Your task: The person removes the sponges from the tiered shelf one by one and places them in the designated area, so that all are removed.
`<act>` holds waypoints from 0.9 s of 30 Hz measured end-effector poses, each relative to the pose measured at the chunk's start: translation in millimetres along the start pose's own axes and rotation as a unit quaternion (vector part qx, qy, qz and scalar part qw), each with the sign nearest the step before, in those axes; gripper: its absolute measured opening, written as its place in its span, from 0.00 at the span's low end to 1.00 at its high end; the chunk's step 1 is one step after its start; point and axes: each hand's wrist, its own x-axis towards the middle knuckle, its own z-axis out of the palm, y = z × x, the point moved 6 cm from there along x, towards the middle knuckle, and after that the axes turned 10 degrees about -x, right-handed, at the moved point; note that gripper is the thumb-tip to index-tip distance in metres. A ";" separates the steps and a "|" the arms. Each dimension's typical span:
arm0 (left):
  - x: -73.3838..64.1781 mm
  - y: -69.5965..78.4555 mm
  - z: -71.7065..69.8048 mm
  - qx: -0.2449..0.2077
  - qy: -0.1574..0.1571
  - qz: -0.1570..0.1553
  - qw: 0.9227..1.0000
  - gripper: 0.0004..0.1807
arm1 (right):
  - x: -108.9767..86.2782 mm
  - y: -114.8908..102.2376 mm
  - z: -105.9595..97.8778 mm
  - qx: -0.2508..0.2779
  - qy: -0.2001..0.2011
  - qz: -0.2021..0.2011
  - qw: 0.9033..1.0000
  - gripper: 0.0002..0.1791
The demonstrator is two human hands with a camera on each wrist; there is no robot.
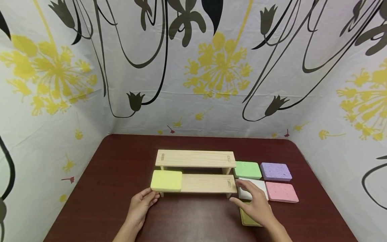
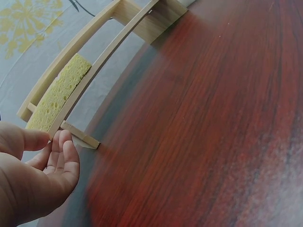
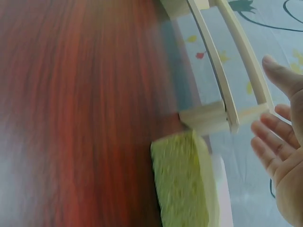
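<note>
A two-level pale wooden rack (image 1: 208, 183) stands on the table, its back board higher than the front one. On the left end of the front board lies a light yellow sponge (image 1: 166, 180). My left hand (image 1: 140, 206) pinches the front board's left corner between thumb and fingers, just beside the sponge, as the left wrist view shows. My right hand (image 1: 257, 203) is held with fingers spread near the rack's right end, holding nothing. Beneath and around it lie a white sponge (image 1: 244, 193) and a darker yellow sponge (image 3: 182, 179), both partly hidden by the hand in the head view.
Right of the rack lie a green sponge (image 1: 248, 169), a purple sponge (image 1: 276, 171) and a pink sponge (image 1: 282, 192). The dark red wooden table (image 1: 90, 188) has a flower-printed white cloth (image 1: 187, 114) hanging behind it and at both sides.
</note>
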 end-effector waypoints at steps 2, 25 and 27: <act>0.1 0.1 -0.5 0.000 0.000 0.000 1.000 0.24 | 3.8 -3.4 4.9 0.009 -0.005 0.000 1.000 0.37; 0.8 -1.3 -0.8 -0.004 -0.003 0.002 1.000 0.24 | 24.0 -31.2 44.0 0.042 -0.042 -0.010 0.998 0.33; 0.8 -1.4 -0.9 -0.005 -0.003 0.002 1.000 0.24 | 24.8 -33.2 48.0 0.045 -0.047 -0.008 0.998 0.33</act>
